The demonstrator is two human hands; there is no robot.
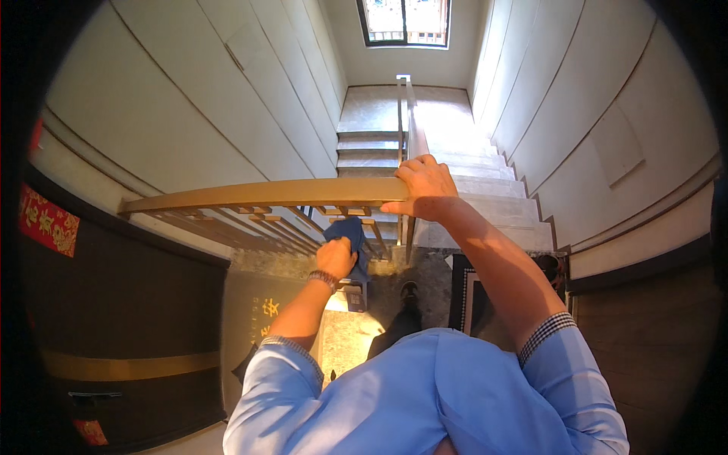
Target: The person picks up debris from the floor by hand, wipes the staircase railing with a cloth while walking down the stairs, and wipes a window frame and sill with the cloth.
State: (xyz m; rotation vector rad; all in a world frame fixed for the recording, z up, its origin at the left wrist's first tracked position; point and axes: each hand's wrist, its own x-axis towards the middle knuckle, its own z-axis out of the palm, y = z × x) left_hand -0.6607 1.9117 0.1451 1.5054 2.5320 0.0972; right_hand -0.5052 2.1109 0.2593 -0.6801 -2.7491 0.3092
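Note:
My right hand [427,185] rests on the corner end of the wooden-toned handrail [267,192], its fingers over the top and thumb at the near side. Below the rail, my left hand [336,257] grips a dark blue cloth [348,230], bunched against the balusters. A bracelet circles the left wrist. The cloth hangs down past the hand, over a small box [356,300] lower down. Part of the cloth is hidden by the fingers.
Stairs rise or fall on both sides of a central railing [405,114] towards a window [406,21]; the direction is unclear. A patterned mat [463,296] and shoes [550,266] lie at right. Another mat [244,307] lies by the dark door [131,318] at left.

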